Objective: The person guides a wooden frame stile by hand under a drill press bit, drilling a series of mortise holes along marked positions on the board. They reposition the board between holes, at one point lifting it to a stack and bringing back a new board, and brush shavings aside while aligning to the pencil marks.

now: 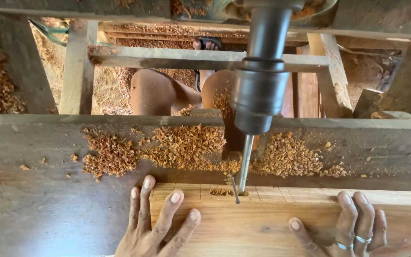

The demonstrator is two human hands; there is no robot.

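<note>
Left hand (pixel 155 223) and right hand (pixel 353 228): both flat, fingers spread, pressing the wooden plank (pixel 272 223) to the workbench (pixel 39 200), gripping nothing. Drill bit (pixel 245 164): at the half-cut mortise slot (pixel 222 192), boring in progress; next calls for steady shifting sideways. Beyond: wood shavings (pixel 186 145), chuck (pixel 260 93).

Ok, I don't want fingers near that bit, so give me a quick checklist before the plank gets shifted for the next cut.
1. Left hand flat on the plank, away from the drill bit: ok.
2. Right hand flat on the plank, away from the bit: ok.
3. Bit lifted out of the wood: not ok, its tip sits in the slot.
4. Bit spinning or stopped: cannot tell.
5. Wood shavings off the bench: not ok, heaped behind the plank.
</note>
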